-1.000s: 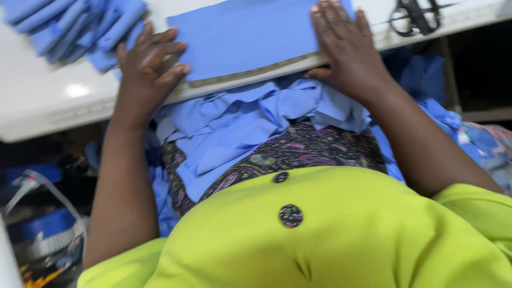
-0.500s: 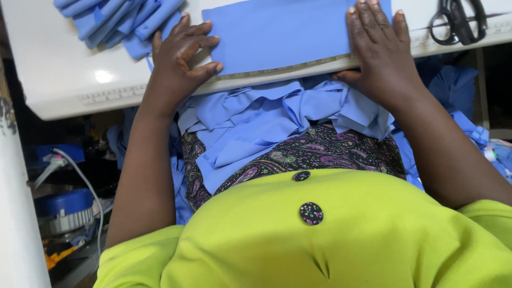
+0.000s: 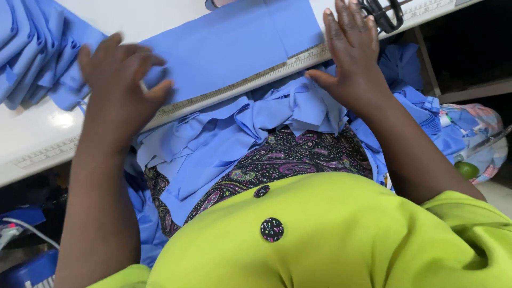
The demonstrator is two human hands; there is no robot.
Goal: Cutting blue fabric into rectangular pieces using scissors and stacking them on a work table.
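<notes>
Two hands: both rest on one flat blue cloth panel at the near edge of a white table, seen from above.
Table (image 3: 37, 144): white top with a ruler strip printed along its near edge; it carries the panel, a stack and a pair of scissors.
Green top (image 3: 341, 234): fills the lower picture, with two dark patterned buttons; a paisley skirt shows above it.
Blue cloth panel (image 3: 229, 48): lies flat, its near edge level with the ruler strip and not hanging over.
Lap pile (image 3: 213, 144): loose blue pieces heaped between table edge and body, some drooping to the left.
Stack of blue pieces (image 3: 32, 48): folded pieces at the far left of the table, just beside the left hand.
Left hand (image 3: 120, 88): blurred; fingers loosely spread over the panel's left end, pinching nothing that I can make out.
Right hand (image 3: 354, 50): flat, fingers together and pressing down on the panel's right end, thumb hooked over the table edge onto the lap pile.
Scissors (image 3: 385, 13): black handles, touching or just beyond the right fingertips.
Risk, panel: uneven pressure from the two hands could probably skew or wrinkle it off the ruler line.
Risk, scissors: a forward push of the right hand might knock them.
Risk, lap pile: drooping pieces could slide to the floor.
</notes>
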